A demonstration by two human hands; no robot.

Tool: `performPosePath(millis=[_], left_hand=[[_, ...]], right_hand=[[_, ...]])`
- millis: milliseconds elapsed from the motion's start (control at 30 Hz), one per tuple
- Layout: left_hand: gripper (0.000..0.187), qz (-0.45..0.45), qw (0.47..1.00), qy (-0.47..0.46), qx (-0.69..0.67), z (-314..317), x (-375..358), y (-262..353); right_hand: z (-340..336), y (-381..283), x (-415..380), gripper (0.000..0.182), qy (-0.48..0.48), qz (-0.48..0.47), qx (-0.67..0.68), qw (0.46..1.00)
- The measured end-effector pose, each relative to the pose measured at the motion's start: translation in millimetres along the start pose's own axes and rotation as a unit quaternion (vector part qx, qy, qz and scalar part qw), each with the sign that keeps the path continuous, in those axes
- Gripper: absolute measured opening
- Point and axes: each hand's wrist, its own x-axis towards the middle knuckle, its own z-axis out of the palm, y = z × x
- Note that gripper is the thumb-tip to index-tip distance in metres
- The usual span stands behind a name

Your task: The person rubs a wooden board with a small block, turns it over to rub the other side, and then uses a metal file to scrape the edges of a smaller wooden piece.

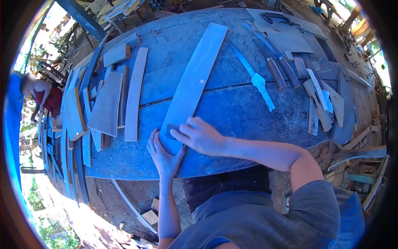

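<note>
A long thin wooden board point(195, 79) lies lengthwise on the blue workbench point(232, 112), running away from me. My left hand point(163, 154) presses flat against the board's near end, fingers spread along its left edge. My right hand point(199, 135) rests on top of the same end, fingers curled over a small dark object point(171, 131) that is mostly hidden under them.
Several wooden slats and boards point(108, 103) lie at the bench's left. Saws and wooden-handled tools point(259, 81) sit right of the board, with wood offcuts point(323, 103) farther right. A person in red point(45, 97) stands at far left. Scrap wood litters the ground.
</note>
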Motion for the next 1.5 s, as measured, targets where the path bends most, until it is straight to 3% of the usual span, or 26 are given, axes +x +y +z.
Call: performPosePath(millis=[67, 133, 233, 333, 433, 500, 633, 667, 733, 767, 900, 1000, 1167, 1267, 1433, 1500], left_hand=[[0.089, 0.011, 1.0, 0.005, 0.004, -1, -2, 0], [0.09, -0.014, 1.0, -0.016, 0.004, -5, -1, 4], [0.096, -0.008, 1.0, 0.003, 0.013, -3, -4, 1], [0.1, 0.0, 0.993, 0.057, 0.103, -2, -24, -1], [0.1, 0.032, 0.985, 0.023, 0.167, -5, -30, -9], [0.098, 0.032, 0.985, 0.029, 0.169, -4, -31, -16], [0.097, 0.031, 0.987, 0.033, 0.155, 0, -26, -18], [0.097, 0.033, 0.987, 0.029, 0.157, -1, -26, -19], [0.097, 0.039, 0.99, 0.034, 0.131, -1, -28, -20], [0.097, 0.038, 0.99, 0.028, 0.132, -1, -29, -20], [0.097, 0.043, 0.987, 0.045, 0.146, 1, -27, -20], [0.098, 0.028, 0.989, 0.043, 0.135, -1, -28, -19], [0.099, 0.001, 0.995, 0.017, 0.103, -1, -27, -18], [0.102, -0.006, 0.997, 0.017, 0.077, 0, -27, -25], [0.116, -0.026, 0.998, 0.012, 0.055, -7, -20, -6], [0.121, -0.034, 0.999, 0.02, 0.034, -7, -17, -5]], right_hand=[[-8, 46, 11, 0.029, 0.006, -0.02, -0.053, 0.998], [-24, 120, 32, 0.024, -0.016, 0.147, -0.14, 0.979], [-16, 187, 43, 0.023, 0.065, 0.178, -0.221, 0.957], [-16, 198, 52, 0.023, 0.053, 0.188, -0.241, 0.951], [-16, 167, 49, 0.021, 0.068, 0.215, -0.218, 0.95], [-20, 113, 52, 0.018, 0.111, 0.303, -0.05, 0.945], [1, -12, 10, 0.02, 0.015, 0.025, -0.026, 0.999], [1, -17, 7, 0.02, 0.017, 0.029, -0.024, 0.999], [-1, -24, -2, 0.021, 0.011, -0.055, 0.026, 0.998], [-4, -3, 2, 0.022, -0.013, -0.048, 0.011, 0.999], [-26, 101, 36, 0.019, 0.059, 0.162, -0.144, 0.975], [-15, 89, 34, 0.019, 0.05, 0.207, -0.183, 0.96], [0, -59, -12, 0.039, -0.016, -0.016, 0.019, 1.0], [-7, -31, -8, 0.039, -0.035, -0.066, 0.01, 0.997], [-16, 123, 26, 0.025, 0.071, 0.152, -0.225, 0.96], [-16, 102, 32, 0.025, 0.066, 0.156, -0.213, 0.962]])
